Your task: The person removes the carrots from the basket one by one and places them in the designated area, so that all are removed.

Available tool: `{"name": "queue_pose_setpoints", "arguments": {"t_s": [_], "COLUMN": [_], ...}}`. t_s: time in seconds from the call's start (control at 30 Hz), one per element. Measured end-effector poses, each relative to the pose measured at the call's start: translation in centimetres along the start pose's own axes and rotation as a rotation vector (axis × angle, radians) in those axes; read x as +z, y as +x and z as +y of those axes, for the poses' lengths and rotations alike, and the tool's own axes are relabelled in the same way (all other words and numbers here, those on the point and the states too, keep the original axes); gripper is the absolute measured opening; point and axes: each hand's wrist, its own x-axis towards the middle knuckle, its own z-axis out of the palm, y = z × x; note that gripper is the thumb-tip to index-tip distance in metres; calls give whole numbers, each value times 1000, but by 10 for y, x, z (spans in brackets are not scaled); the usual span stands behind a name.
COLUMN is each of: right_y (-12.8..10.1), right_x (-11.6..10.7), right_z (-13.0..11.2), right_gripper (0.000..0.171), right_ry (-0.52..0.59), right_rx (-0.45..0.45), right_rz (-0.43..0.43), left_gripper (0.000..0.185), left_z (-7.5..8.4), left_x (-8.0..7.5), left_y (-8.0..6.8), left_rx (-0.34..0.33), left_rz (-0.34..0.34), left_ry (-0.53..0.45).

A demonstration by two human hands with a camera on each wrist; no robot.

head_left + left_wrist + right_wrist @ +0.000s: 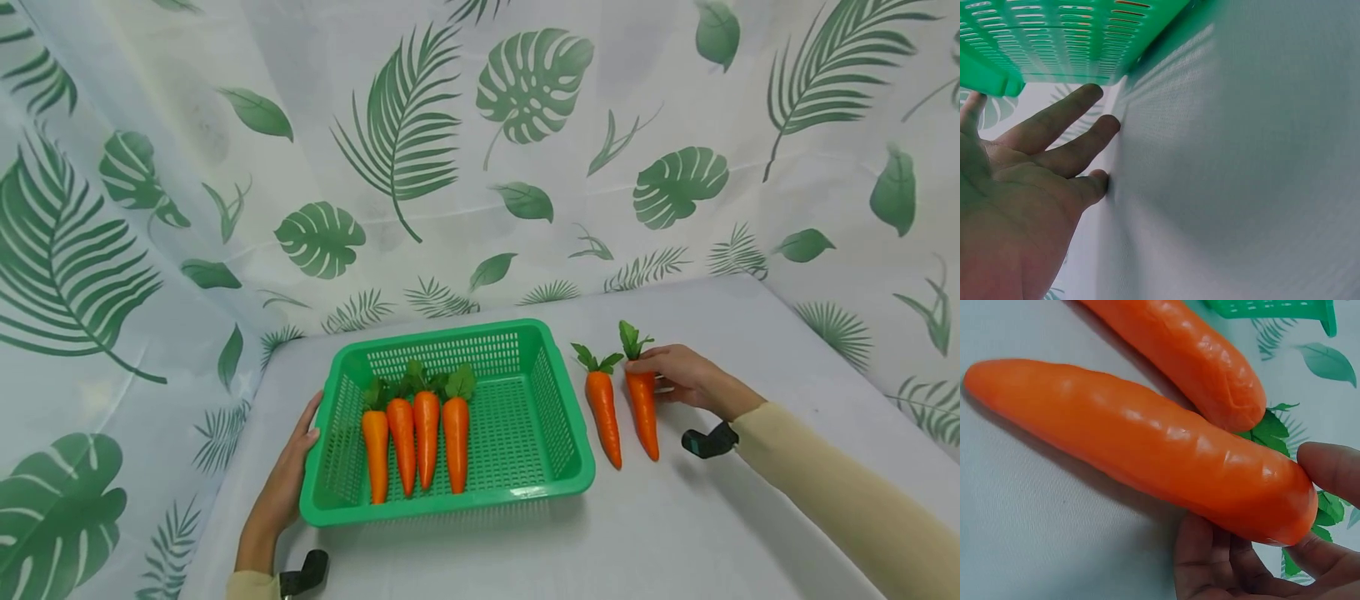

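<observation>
My right hand [684, 377] grips an orange carrot [642, 417] near its leafy top, thumb on one side and fingers curled under the other in the right wrist view. This carrot lies along the white table, its tip pointing toward me. Just left of it lies a second carrot [604, 421] with green leaves. My left hand [287, 479] rests against the left side of a green plastic basket [517, 493], thumb at the rim. From the left wrist, its fingers [1063, 125] look spread and fairly straight beside the basket wall. Several carrots [427, 437] lie side by side in the basket's left half.
White cloth with green leaf prints [525, 250] hangs behind and at both sides of the table [720, 500]. A black wrist camera [708, 440] sits on my right wrist, another [306, 573] on my left. The basket's right wall stands close to the two loose carrots.
</observation>
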Motion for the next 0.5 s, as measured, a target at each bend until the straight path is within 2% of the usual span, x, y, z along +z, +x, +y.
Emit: {"name": "queue_pose_setpoints", "arguments": {"t_s": [0.27, 0.5], "right_y": [4, 2], "right_x": [2, 7], "right_z": [-1, -2], "right_gripper": [69, 64], "right_ry": [-76, -139], "right_rx": [-14, -41], "right_rz": [33, 62], "left_gripper": [60, 61], "left_z": [1, -2], "left_x": [-2, -1], "left_y": [0, 0], "left_rx": [11, -2], "left_rz": [-2, -3], "left_ry": [4, -2]}}
